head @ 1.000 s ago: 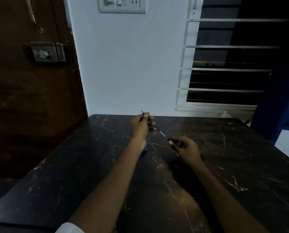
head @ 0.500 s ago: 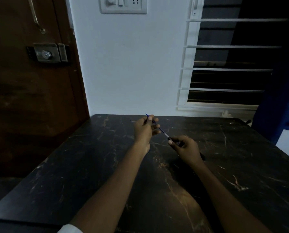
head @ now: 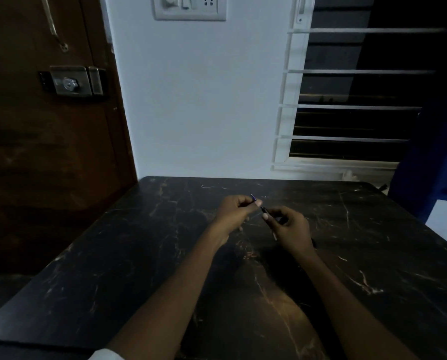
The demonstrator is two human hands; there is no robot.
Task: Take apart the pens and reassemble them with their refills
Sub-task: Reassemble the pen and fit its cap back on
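Observation:
My left hand (head: pixel 234 213) pinches a thin blue refill (head: pixel 253 197) between thumb and fingers; only its short back end sticks out above the hand. My right hand (head: pixel 288 226) grips a dark pen barrel (head: pixel 265 210) whose open end points at the left hand. The refill's front part runs into the barrel's mouth, and the two hands are almost touching above the black marble table (head: pixel 139 255). The barrel's far end pokes out behind my right wrist.
A brown door with a metal lock (head: pixel 70 80) stands to the left of the table. A barred window (head: pixel 347 107) is at the back right, and a blue curtain (head: pixel 438 152) hangs at the far right. The light is dim.
The left hand has moved right toward the right hand. The refill, free and fully visible a second ago, now sits mostly inside the barrel, with only a short end showing.

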